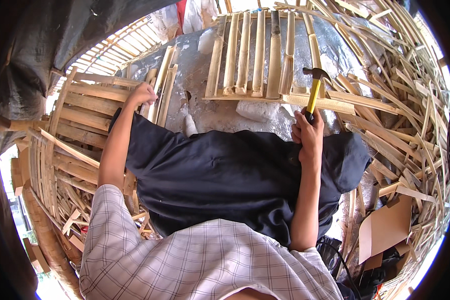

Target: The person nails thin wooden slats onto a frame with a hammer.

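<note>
My right hand [309, 132] is wrapped round the lower handle of a hammer [313, 95], which has a yellow and black handle and a dark claw head pointing up and away from me. To the left, my left hand [143, 94] has its fingers curled together beside upright bamboo strips [166, 95]; whatever it pinches, if anything, is too small to make out. Between and beyond my hands lies a bamboo frame [258, 55], with several split slats set side by side on a cross strip [330, 104] at its near end. The hammer head is just right of these slats.
Loose bamboo strips [385, 110] are heaped along the right side. A slatted bamboo panel [85, 112] stands at the left. Pale lumps, perhaps stones [257, 111], lie under the frame on a grey sheet [200, 70]. Cardboard [385, 227] is at the lower right.
</note>
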`<state>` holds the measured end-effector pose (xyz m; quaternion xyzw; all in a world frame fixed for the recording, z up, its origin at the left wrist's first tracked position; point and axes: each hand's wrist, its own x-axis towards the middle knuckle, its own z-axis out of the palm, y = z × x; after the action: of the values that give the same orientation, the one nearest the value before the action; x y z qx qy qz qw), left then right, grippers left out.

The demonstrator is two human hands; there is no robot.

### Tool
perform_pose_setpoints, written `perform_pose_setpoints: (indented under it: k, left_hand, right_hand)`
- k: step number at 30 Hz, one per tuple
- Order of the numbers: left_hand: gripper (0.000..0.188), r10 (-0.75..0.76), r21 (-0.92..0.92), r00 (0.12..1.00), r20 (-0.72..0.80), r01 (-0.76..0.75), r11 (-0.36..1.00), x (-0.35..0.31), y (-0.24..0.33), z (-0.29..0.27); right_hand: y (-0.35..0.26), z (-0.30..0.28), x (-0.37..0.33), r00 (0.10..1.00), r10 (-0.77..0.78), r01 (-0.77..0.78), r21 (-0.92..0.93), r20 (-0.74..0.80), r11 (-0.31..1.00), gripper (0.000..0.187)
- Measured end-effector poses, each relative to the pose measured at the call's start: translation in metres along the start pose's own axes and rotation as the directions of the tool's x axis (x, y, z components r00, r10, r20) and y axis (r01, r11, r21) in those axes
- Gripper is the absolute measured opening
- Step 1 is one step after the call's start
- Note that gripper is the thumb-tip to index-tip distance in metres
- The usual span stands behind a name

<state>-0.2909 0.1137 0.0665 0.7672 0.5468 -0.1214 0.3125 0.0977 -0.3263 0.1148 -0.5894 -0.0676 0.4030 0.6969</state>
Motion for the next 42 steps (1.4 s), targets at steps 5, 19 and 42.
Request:
perform_pose_setpoints:
  k: [5,19,42]
  left_hand:
    - [0.018,0.043,0.136,0.999,-0.022,-0.04,0.99,-0.002,0.028,0.006]
    - [0.011,0.043,0.032,0.996,-0.08,-0.041,0.999,0.004,0.02,0.005]
    - [0.007,0.377,-0.061,0.907,-0.189,-0.394,0.917,0.005,0.024,0.009]
  right_hand:
    - [-0.002,-0.003,0.001,1.0,0.012,-0.012,-0.006,0.003,1.0,0.017]
    - [0.001,-0.003,0.002,0.999,0.045,-0.045,0.008,0.004,0.999,0.017]
    - [-0.001,-0.005,0.002,0.998,0.067,-0.067,0.089,0.005,0.994,0.017]
